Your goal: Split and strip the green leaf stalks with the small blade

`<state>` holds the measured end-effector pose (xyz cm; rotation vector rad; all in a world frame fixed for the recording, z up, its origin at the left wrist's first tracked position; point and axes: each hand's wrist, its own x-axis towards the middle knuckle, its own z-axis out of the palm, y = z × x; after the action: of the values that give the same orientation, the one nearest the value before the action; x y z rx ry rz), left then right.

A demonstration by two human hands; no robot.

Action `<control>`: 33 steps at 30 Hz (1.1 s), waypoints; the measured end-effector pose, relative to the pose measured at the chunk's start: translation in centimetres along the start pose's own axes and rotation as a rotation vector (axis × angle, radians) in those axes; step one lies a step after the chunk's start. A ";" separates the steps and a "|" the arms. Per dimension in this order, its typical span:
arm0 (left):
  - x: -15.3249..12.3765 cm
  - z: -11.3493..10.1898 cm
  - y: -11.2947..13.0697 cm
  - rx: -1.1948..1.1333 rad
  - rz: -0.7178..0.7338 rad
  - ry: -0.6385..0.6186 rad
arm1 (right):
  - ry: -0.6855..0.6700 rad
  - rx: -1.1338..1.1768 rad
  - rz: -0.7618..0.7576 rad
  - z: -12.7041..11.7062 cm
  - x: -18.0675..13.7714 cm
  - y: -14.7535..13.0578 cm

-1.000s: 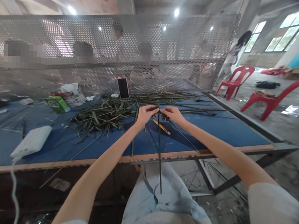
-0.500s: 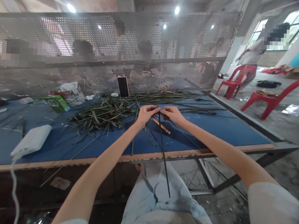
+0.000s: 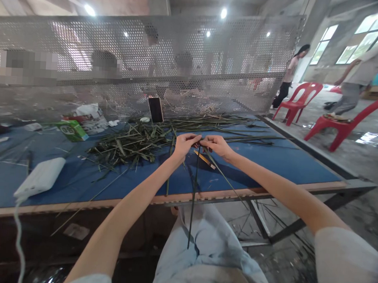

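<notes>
My left hand (image 3: 184,143) and my right hand (image 3: 217,144) meet above the blue table (image 3: 270,158), both pinched shut on thin green bamboo strips. One long strip (image 3: 192,201) hangs from my fingers down over my lap. Another strip (image 3: 225,179) slants down to the right from my right hand. A heap of green bamboo leaves and strips (image 3: 138,141) lies just beyond my hands. A short yellowish stick (image 3: 205,158) lies on the table beneath them.
A phone (image 3: 155,109) leans against the perforated metal screen (image 3: 148,63). A white power bank (image 3: 40,177) with cable lies at left, a green carton (image 3: 72,130) behind it. Red chairs (image 3: 342,124) stand at right. People sit behind the screen and walk at right.
The hanging strip has swung, its lower end moving left over my lap. My hands stay together in the same place. People at the right have walked on.
</notes>
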<state>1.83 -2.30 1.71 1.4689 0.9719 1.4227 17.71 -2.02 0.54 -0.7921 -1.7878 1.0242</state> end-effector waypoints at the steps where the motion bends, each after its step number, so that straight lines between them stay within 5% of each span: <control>1: 0.1 -0.1 0.0 -0.015 -0.007 -0.006 | 0.002 0.009 -0.009 0.1 -0.1 -0.1; 9: 0.4 -0.8 0.1 -0.205 -0.175 -0.026 | -0.014 0.092 -0.039 0.9 -0.8 -0.8; 15: 0.6 -1.0 -0.2 -0.249 -0.227 -0.068 | 0.106 -0.219 -0.201 0.7 -0.9 -0.5; 20: 1.0 -1.2 -0.6 -0.251 -0.224 -0.107 | 0.149 -0.081 -0.170 0.4 -0.4 -0.1; 25: 1.0 -1.1 -0.1 -0.234 -0.171 -0.105 | 0.152 -0.088 -0.162 0.0 -0.3 -0.3; 33: -0.3 -0.3 0.2 0.098 0.135 -0.090 | 0.223 -0.070 -0.150 -0.4 -0.3 -0.3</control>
<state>1.48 -2.65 1.76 1.6838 0.9122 1.4076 18.16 -2.25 0.81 -0.7701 -1.6703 0.7489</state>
